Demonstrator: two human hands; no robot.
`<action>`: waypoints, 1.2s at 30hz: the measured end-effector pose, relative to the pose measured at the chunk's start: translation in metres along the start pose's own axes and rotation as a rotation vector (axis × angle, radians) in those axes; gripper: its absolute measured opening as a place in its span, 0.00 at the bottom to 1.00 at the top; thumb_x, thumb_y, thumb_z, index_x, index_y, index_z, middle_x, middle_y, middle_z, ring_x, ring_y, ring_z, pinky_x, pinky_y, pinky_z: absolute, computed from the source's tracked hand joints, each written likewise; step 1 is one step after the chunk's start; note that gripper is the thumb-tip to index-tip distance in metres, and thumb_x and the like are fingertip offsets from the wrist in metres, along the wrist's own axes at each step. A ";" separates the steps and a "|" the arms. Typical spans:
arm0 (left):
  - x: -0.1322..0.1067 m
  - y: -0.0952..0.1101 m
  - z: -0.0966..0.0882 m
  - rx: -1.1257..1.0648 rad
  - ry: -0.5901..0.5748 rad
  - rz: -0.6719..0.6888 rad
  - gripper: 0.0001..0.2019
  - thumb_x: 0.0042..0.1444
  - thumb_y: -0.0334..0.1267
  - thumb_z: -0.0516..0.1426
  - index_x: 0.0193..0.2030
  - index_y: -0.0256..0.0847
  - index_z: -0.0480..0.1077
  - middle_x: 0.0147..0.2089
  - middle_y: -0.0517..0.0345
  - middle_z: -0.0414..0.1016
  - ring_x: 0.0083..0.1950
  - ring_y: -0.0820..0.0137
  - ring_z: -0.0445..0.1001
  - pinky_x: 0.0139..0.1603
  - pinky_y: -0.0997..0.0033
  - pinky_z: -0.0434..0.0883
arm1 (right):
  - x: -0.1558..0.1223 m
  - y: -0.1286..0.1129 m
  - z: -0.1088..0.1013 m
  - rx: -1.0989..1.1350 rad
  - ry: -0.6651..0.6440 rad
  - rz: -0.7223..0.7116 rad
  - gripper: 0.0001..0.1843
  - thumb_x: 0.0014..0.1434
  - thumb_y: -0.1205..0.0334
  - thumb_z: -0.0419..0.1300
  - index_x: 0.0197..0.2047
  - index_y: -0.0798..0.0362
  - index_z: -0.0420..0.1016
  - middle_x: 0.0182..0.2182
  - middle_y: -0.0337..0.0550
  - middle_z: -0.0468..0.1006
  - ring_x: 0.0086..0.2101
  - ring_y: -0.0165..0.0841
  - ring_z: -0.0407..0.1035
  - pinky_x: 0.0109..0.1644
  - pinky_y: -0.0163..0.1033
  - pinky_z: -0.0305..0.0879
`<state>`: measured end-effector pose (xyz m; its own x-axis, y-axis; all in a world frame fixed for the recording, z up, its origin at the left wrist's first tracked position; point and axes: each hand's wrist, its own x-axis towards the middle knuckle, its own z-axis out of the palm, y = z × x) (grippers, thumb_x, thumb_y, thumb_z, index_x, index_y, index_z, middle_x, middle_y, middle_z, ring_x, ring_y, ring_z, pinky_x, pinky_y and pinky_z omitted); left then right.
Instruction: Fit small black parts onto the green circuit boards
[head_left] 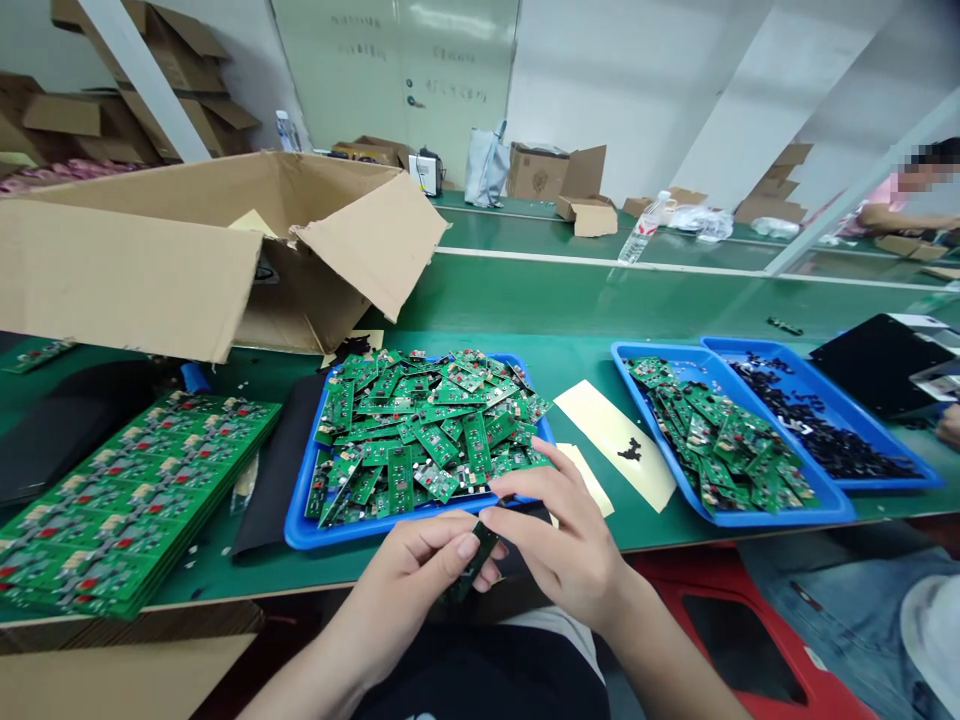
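Close to my body, my left hand [431, 565] grips a small green circuit board [482, 548] between thumb and fingers, with the board tilted. At the board's upper end, the thumb and forefinger of my right hand [566, 535] come together on something small and dark that I cannot make out. The other right fingers stretch out over the corner of a blue tray [300, 530]. That tray is heaped with loose circuit boards [442, 440]. Right of it, a cluster of small black parts [630, 451] lies on a yellow paper strip [589, 410].
Stacked board panels [135, 490] stand at the left, below a large open carton [120, 260]. To the right are a second blue tray [787, 515] of boards and another blue tray [911, 475] of black parts. A water bottle [641, 232] stands behind; a person [907, 195] sits far right.
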<state>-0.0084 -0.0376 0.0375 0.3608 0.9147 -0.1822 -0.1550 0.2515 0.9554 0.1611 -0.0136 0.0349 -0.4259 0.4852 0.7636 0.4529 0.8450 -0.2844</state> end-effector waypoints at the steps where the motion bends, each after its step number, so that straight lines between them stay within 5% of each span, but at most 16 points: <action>1: 0.000 0.000 0.000 -0.003 -0.007 -0.009 0.16 0.55 0.46 0.58 0.24 0.37 0.75 0.25 0.56 0.72 0.30 0.68 0.68 0.35 0.70 0.67 | -0.001 0.000 0.000 0.002 -0.012 -0.001 0.14 0.59 0.78 0.49 0.38 0.56 0.72 0.44 0.52 0.73 0.38 0.32 0.73 0.55 0.58 0.61; 6: 0.003 0.001 -0.002 0.066 -0.016 0.044 0.13 0.54 0.45 0.58 0.27 0.38 0.77 0.27 0.56 0.73 0.32 0.68 0.69 0.37 0.70 0.67 | -0.004 0.002 -0.002 0.043 -0.105 -0.007 0.16 0.56 0.76 0.50 0.44 0.53 0.69 0.61 0.56 0.54 0.49 0.39 0.69 0.60 0.62 0.53; 10: 0.005 -0.005 -0.003 0.240 -0.013 0.155 0.08 0.54 0.40 0.59 0.35 0.41 0.79 0.34 0.54 0.76 0.37 0.64 0.73 0.41 0.67 0.71 | -0.003 -0.001 -0.005 0.149 -0.117 0.006 0.32 0.53 0.78 0.49 0.60 0.48 0.58 0.66 0.52 0.42 0.57 0.44 0.61 0.60 0.63 0.53; 13: 0.005 -0.013 -0.004 0.370 0.023 0.265 0.07 0.53 0.37 0.61 0.39 0.43 0.78 0.38 0.53 0.77 0.39 0.64 0.75 0.41 0.67 0.73 | 0.000 -0.002 -0.008 0.203 -0.003 0.029 0.38 0.53 0.78 0.50 0.66 0.48 0.47 0.63 0.52 0.53 0.59 0.45 0.58 0.60 0.64 0.52; 18: 0.001 -0.017 -0.014 0.743 0.174 0.715 0.14 0.54 0.31 0.60 0.48 0.43 0.72 0.41 0.53 0.76 0.42 0.67 0.76 0.43 0.69 0.75 | 0.003 0.006 -0.021 0.399 0.336 0.413 0.21 0.62 0.66 0.52 0.58 0.49 0.64 0.50 0.47 0.73 0.52 0.40 0.67 0.59 0.54 0.59; 20: 0.001 -0.015 -0.019 0.900 0.187 0.912 0.14 0.56 0.28 0.58 0.49 0.40 0.71 0.42 0.51 0.76 0.45 0.67 0.76 0.50 0.64 0.73 | 0.006 0.009 -0.026 0.538 0.270 0.583 0.15 0.64 0.60 0.52 0.53 0.49 0.70 0.45 0.45 0.77 0.48 0.38 0.70 0.55 0.49 0.64; 22: 0.001 -0.013 -0.023 1.045 0.189 1.045 0.14 0.56 0.25 0.57 0.49 0.39 0.71 0.43 0.51 0.77 0.47 0.65 0.75 0.54 0.58 0.71 | 0.009 0.010 -0.028 0.644 0.053 0.694 0.17 0.65 0.52 0.49 0.48 0.50 0.73 0.39 0.45 0.79 0.43 0.37 0.72 0.50 0.45 0.67; 27: 0.002 -0.008 -0.024 1.215 0.256 1.153 0.13 0.56 0.25 0.57 0.47 0.40 0.71 0.42 0.51 0.78 0.49 0.63 0.75 0.50 0.58 0.74 | 0.011 -0.003 -0.021 0.956 -0.494 0.919 0.21 0.61 0.48 0.55 0.50 0.53 0.70 0.29 0.41 0.77 0.32 0.32 0.72 0.38 0.38 0.68; 31: 0.004 -0.005 -0.024 1.211 0.312 1.189 0.12 0.53 0.24 0.59 0.45 0.36 0.72 0.40 0.49 0.78 0.46 0.63 0.76 0.48 0.62 0.75 | 0.006 -0.014 -0.009 1.141 -0.386 1.019 0.18 0.59 0.57 0.60 0.51 0.52 0.68 0.27 0.37 0.77 0.31 0.28 0.72 0.39 0.35 0.67; 36: 0.006 -0.004 -0.022 1.184 0.340 1.156 0.09 0.54 0.26 0.60 0.43 0.32 0.71 0.38 0.47 0.78 0.39 0.67 0.77 0.40 0.71 0.77 | 0.000 -0.018 0.006 1.395 -0.190 1.097 0.17 0.57 0.54 0.62 0.45 0.55 0.67 0.21 0.34 0.76 0.22 0.27 0.73 0.31 0.34 0.68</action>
<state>-0.0259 -0.0257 0.0278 0.3351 0.4982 0.7997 0.6046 -0.7647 0.2230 0.1484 -0.0278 0.0367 -0.5363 0.8329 -0.1363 -0.3278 -0.3544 -0.8758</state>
